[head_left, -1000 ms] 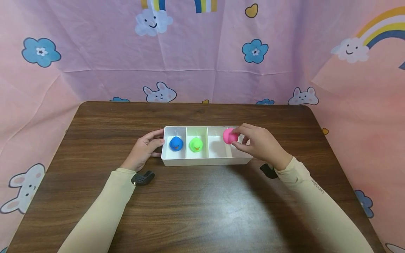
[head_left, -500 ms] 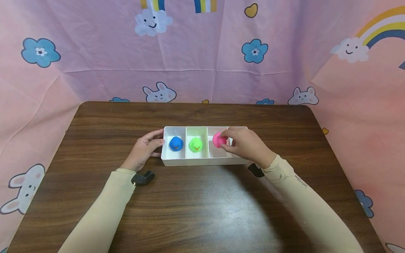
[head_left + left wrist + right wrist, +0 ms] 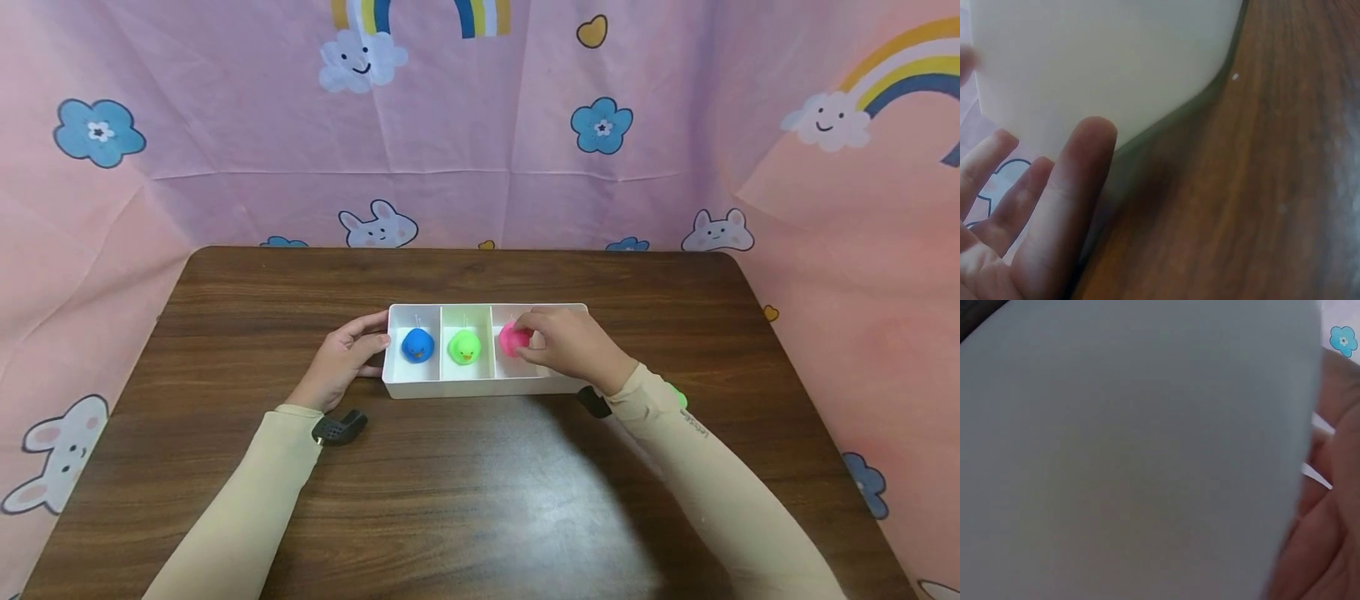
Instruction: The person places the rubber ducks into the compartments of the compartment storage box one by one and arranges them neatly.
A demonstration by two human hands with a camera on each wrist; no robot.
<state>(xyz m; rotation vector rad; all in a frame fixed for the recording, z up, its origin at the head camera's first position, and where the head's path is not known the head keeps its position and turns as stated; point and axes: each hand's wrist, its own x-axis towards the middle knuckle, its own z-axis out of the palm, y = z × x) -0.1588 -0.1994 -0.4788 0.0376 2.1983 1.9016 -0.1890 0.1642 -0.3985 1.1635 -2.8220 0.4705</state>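
A white divided tray (image 3: 480,388) lies on the brown table. In its leftmost compartment sits a blue round toy (image 3: 417,345) with a duck's face, and a green round duck toy (image 3: 465,347) sits in the compartment to its right. My right hand (image 3: 573,346) pinches a pink round toy (image 3: 513,340) inside the third compartment; the fingers cover part of it. My left hand (image 3: 341,357) touches the tray's left end with fairly straight fingers, its thumb (image 3: 1088,150) resting against the end wall. The tray's wall (image 3: 1147,425) fills most of the right wrist view.
A bright green thing (image 3: 679,397) peeks out from behind the right sleeve, mostly hidden. The tray's rightmost compartment is largely covered by the right hand. A patterned pink cloth (image 3: 465,125) hangs behind the table (image 3: 480,500) and at its sides.
My right hand has carried the pink toy left and down, from over the divider into the third compartment. A green thing has come into sight beside the right sleeve. The left hand stays put.
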